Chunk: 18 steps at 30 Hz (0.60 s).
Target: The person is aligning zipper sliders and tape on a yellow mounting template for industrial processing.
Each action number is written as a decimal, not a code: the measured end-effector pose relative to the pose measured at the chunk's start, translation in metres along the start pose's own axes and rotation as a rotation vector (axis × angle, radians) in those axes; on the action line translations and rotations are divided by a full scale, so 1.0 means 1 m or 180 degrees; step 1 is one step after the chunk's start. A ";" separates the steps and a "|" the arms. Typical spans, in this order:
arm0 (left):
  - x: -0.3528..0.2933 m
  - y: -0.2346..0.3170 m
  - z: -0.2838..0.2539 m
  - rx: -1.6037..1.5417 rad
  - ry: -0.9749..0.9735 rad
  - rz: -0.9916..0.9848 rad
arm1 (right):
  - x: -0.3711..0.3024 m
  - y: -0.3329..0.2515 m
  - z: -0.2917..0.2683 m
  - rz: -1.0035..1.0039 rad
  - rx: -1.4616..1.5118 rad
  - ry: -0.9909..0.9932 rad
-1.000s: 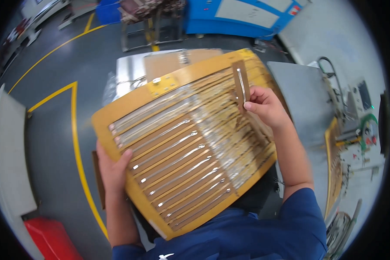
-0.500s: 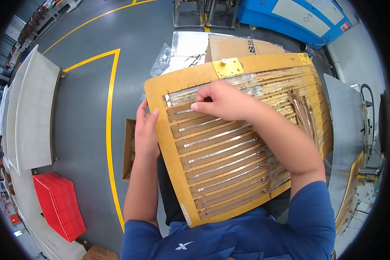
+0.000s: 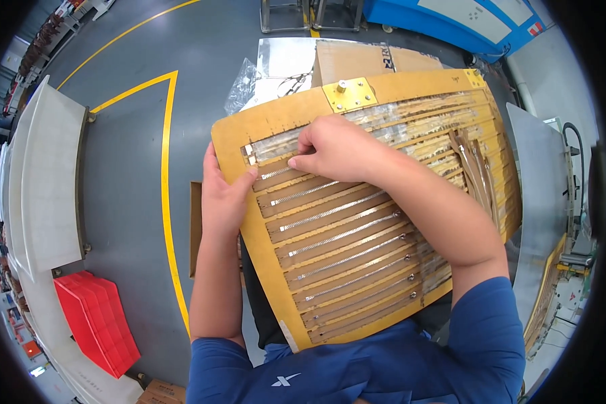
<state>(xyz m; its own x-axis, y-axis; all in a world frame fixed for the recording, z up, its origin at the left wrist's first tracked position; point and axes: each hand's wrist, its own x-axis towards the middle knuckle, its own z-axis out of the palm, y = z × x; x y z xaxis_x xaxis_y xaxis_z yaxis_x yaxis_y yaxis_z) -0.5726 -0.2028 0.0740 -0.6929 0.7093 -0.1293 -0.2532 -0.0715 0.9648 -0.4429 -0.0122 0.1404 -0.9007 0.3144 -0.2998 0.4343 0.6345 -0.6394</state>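
The yellow slotted board (image 3: 276,111) sits just before the person's blue shirt (image 3: 357,363), near a cardboard box (image 3: 350,64), with silver-toothed zippers (image 3: 330,219) lying in its slots and a loose brown bunch (image 3: 477,175) on its right part. From here I see the left hand (image 3: 223,202) clamped on the board's left edge; the right hand (image 3: 337,148) brings thumb and forefinger to the uppermost brown zipper (image 3: 273,174), though whether they pinch it I cannot tell.
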 end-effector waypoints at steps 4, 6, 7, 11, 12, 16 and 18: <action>0.001 0.006 0.005 0.0267 -0.0127 -0.0002 | -0.001 0.002 0.002 -0.0097 -0.0082 0.0076; 0.000 0.005 0.006 0.0445 -0.0128 0.0040 | 0.000 0.003 0.003 -0.0099 -0.0084 0.0097; 0.000 0.004 0.006 0.0612 -0.0116 0.0087 | -0.001 0.004 0.003 -0.0106 -0.0097 0.0107; -0.001 0.008 0.005 0.0586 -0.0177 0.0032 | -0.011 0.007 -0.018 0.0063 -0.0465 -0.0092; -0.001 0.008 0.005 0.0547 -0.0153 0.0046 | -0.018 0.011 -0.029 0.0180 -0.0462 -0.0095; -0.001 0.006 0.008 0.0560 -0.0149 0.0138 | -0.041 0.048 -0.050 0.0600 -0.0300 0.0207; -0.005 0.009 0.011 0.0553 -0.0087 0.0098 | -0.046 0.063 -0.046 0.0672 -0.0328 0.0514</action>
<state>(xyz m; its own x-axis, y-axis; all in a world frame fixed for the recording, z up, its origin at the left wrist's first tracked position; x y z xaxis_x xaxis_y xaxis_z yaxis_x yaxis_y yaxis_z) -0.5641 -0.1989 0.0860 -0.6795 0.7275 -0.0950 -0.1101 0.0270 0.9936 -0.3732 0.0458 0.1466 -0.7805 0.5503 -0.2967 0.6182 0.6090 -0.4969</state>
